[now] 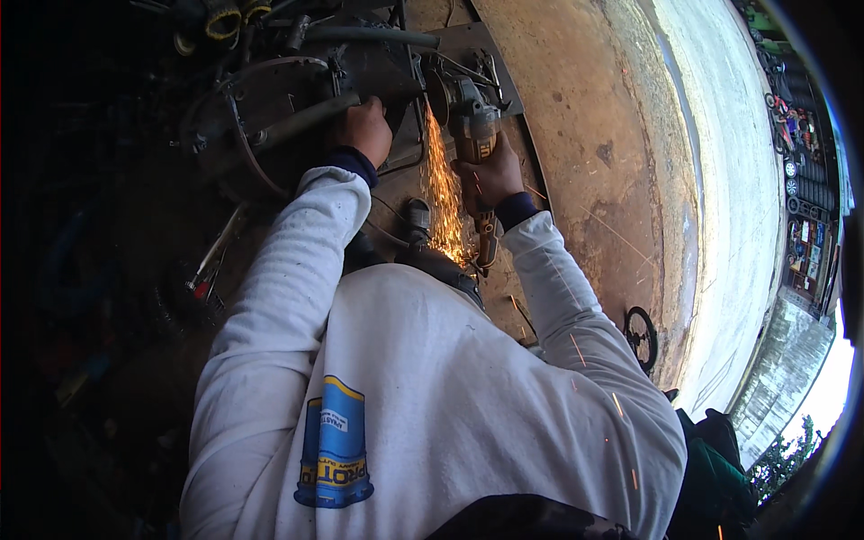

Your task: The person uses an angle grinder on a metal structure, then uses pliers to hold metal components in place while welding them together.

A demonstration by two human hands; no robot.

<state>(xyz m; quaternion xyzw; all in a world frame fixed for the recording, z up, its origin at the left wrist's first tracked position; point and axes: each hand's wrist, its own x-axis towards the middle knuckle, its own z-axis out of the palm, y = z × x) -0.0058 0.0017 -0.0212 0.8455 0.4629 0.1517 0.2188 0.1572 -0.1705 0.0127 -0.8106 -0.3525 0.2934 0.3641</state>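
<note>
My right hand (493,175) is wrapped round the body of an angle grinder (477,124), its handle end pointing back toward me. At the grinder's head, the disc (437,94) meets the edge of dark metalwork. A dense stream of orange sparks (439,180) pours from there toward my feet. Left of the disc, my left hand (364,133) is closed on a dark metal piece (400,101) that reaches toward the disc; its outline is hard to make out in shadow. A grey metal tube (301,121) runs up to that hand's far side.
A dark metal frame with a curved rod (236,121) fills the left. Under the grinder lies a flat metal sheet (472,45). My shoe (418,216) is close to the sparks. A black ring-shaped part (641,337) lies on the brown floor; wheels and tyres (801,184) stand far right.
</note>
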